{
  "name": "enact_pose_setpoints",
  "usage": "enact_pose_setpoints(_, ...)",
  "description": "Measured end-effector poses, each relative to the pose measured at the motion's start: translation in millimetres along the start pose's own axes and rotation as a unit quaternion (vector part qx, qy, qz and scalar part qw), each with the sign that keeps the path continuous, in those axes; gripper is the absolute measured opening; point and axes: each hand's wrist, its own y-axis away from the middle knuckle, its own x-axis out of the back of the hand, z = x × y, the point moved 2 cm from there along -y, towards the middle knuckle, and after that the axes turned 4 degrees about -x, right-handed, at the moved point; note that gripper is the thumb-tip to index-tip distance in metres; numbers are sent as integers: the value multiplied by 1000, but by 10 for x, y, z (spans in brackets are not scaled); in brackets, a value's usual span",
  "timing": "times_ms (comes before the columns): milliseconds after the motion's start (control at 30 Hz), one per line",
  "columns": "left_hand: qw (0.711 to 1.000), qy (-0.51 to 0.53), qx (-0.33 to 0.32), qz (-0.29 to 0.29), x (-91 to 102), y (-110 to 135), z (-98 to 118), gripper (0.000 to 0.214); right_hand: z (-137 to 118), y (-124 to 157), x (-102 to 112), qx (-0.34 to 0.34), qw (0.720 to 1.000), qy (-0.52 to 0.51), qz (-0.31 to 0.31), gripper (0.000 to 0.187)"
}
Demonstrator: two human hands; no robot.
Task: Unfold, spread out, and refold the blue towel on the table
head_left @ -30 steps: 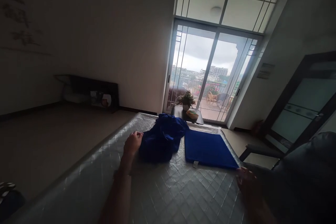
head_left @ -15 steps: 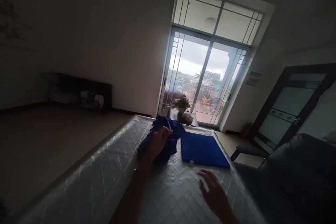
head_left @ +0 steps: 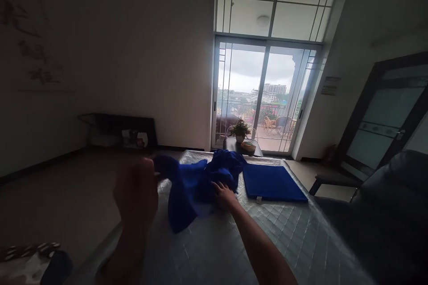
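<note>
A rumpled blue cloth [head_left: 187, 182] lies heaped on the silver quilted cover, with one end pulled up to the left. My left hand [head_left: 137, 187], raised at the left and blurred, is closed on that end. My right hand [head_left: 224, 193] rests on the near side of the heap, fingers stretched out over the fabric. To the right of the heap lies a flat, neatly folded blue cloth [head_left: 274, 182] with a small white label at its near edge; neither hand touches it.
The silver quilted cover [head_left: 267, 231] spreads over the table. Beyond it stand a potted plant [head_left: 240, 129] and a small chair or table. A dark sofa [head_left: 394, 213] is at the right. Patterned fabric [head_left: 30, 262] shows at lower left.
My left hand has moved left and towards me, drawing the blue cloth out. My right hand has gone from above the cover onto the heap. The view has levelled.
</note>
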Motion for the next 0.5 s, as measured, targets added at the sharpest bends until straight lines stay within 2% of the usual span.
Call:
enact_pose_setpoints(33,1000,-3,6,-26,43,101,103,28,-46,53,53,3,1000,2,17,54)
enact_pose_setpoints(100,992,-34,7,-122,52,317,222,28,-183,272,210,16,997,-20,73,47)
enact_pose_setpoints(133,983,-52,11,-177,31,427,233,30,-260,448,305,28,993,-55,97,41)
enact_pose_setpoints(200,954,-60,40,-290,-32,669,188,34,-397,927,503,65,971,-196,118,34)
enact_pose_setpoints(267,921,-31,75,-381,-81,972,135,38,-479,1521,651,85,920,-381,21,48)
enact_pose_setpoints(300,905,-9,92,-414,-87,1149,133,38,-493,1833,710,87,895,-437,-20,52)
enact_pose_setpoints(333,891,16,104,-442,-82,1338,155,37,-485,2137,764,89,887,-452,-27,51)
enact_pose_setpoints(400,862,66,116,-489,-37,1719,272,33,-419,2671,830,84,916,-392,-11,62)
enact_pose_setpoints(433,852,94,107,-505,-1,1889,358,30,-358,2890,855,58,932,-357,24,61)
enact_pose_setpoints(500,840,148,29,-522,92,2143,543,19,-220,3246,909,14,947,-308,85,45)
